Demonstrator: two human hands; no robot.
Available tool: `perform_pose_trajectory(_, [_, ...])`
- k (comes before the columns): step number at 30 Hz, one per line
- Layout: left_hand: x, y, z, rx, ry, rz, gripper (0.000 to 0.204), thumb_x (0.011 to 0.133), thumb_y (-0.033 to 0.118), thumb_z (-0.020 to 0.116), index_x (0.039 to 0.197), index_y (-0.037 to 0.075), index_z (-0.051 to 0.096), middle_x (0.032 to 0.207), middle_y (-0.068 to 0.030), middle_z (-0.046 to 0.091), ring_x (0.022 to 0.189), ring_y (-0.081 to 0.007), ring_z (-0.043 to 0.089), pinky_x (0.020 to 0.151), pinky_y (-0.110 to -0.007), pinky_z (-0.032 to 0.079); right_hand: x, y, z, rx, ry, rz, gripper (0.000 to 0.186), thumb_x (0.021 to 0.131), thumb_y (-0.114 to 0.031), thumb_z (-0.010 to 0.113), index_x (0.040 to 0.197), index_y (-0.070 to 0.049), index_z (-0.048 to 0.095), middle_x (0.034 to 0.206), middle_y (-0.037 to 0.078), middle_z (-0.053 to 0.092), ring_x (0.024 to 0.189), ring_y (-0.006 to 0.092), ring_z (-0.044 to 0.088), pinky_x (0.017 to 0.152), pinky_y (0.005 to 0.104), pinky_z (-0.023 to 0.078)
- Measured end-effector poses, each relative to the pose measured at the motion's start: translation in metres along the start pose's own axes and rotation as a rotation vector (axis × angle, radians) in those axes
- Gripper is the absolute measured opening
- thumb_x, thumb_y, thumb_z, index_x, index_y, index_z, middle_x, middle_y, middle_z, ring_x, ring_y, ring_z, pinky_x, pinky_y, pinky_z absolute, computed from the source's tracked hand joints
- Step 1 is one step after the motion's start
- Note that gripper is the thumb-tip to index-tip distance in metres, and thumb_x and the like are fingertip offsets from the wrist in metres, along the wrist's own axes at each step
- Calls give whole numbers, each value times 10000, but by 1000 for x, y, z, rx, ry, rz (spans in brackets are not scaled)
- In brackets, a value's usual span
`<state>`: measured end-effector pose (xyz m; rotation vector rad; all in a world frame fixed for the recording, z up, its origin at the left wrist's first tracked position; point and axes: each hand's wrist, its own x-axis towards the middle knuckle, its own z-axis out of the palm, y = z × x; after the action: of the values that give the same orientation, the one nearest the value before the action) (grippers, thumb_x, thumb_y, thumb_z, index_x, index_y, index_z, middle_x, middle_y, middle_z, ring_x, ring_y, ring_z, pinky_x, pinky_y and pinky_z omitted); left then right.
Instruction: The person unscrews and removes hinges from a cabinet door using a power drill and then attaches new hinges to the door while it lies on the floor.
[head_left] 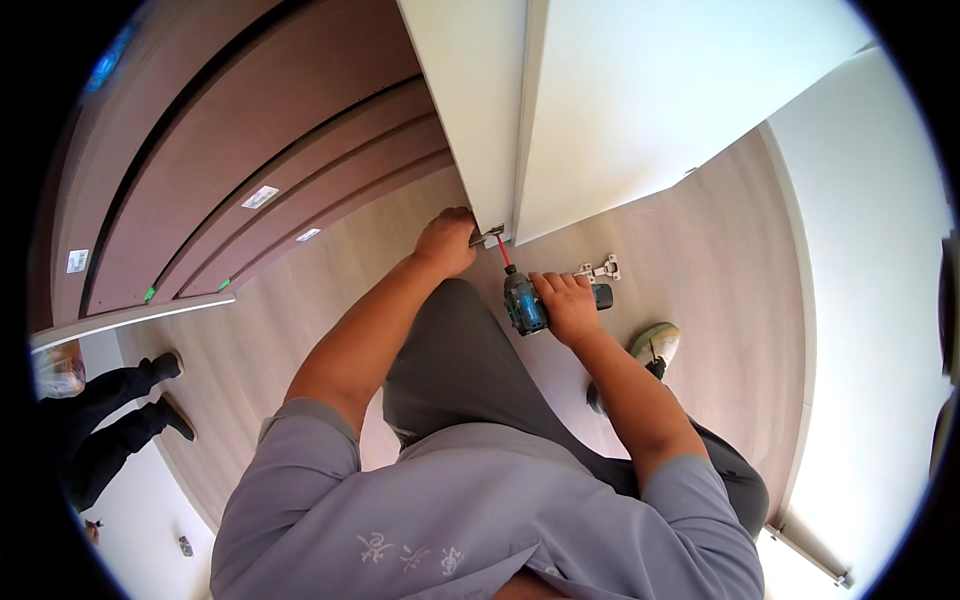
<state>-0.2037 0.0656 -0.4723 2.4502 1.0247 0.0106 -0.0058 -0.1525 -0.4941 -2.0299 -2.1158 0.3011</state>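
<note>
My right hand [570, 306] is wrapped round the grip of a blue and black cordless drill driver [525, 303]. Its long red bit [503, 251] points up at a small metal hinge [491, 236] by the lower end of a white cabinet panel [497, 120]. On the left side of that panel, my left hand [447, 243] is closed at the hinge, its fingertips partly hidden by the panel edge. Whether the bit sits in a screw is too small to tell. More metal hinges [602, 268] lie on the floor just beyond my right hand.
A white door [640, 110] stands at right of the panel. Brown boards [290, 170] with labels fill the far left. Another person's dark-trousered legs [110, 395] are at the left. My shoe [656, 343] rests on the wood-look floor [720, 290], near a white wall [870, 270].
</note>
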Motion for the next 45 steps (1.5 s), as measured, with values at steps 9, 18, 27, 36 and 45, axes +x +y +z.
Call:
perform_pose_trajectory(9, [-55,-21,27,-572,465,-356,258,863,37,680,1121,33,695,1055,-128,664,985,-299,675,853,-403,575,-23,16,-70,-199,-125,-220,451,889,-159,601,1340,-142,600,1090,7,675,1056,188,650,925,376,443])
perform_pose_trajectory(18, [-161,-51,28,-1667,326,-772,249,1039,-25,472,1250,-8,603,1124,-138,681,999,-243,686,903,-332,605,-72,37,-194,-323,-524,-338,465,856,-146,632,1321,-149,637,1108,8,706,1046,205,668,945,357,456])
perform_pose_trajectory(27, [-170,34,-43,-1674,-63,-528,188,1052,259,651,1123,84,646,889,-51,702,759,-156,690,613,-237,548,-118,-53,-331,-416,-318,-428,449,883,-139,617,1330,-105,639,1054,-11,692,990,164,662,906,325,465])
perform_pose_trajectory(36, [-169,111,-65,-1831,-409,-241,134,1013,180,706,1067,61,674,887,-70,716,740,-148,696,652,-250,588,-123,-94,-335,-247,-67,-538,367,866,-152,624,1227,-113,676,975,-24,665,900,147,646,846,294,468])
perform_pose_trajectory(45, [-188,117,-64,-1729,-376,-264,205,958,227,775,987,42,692,836,-80,726,700,-155,702,626,-257,583,-115,-86,-321,-297,-19,-627,323,882,-185,632,1198,-139,678,927,-41,639,889,135,633,813,293,454])
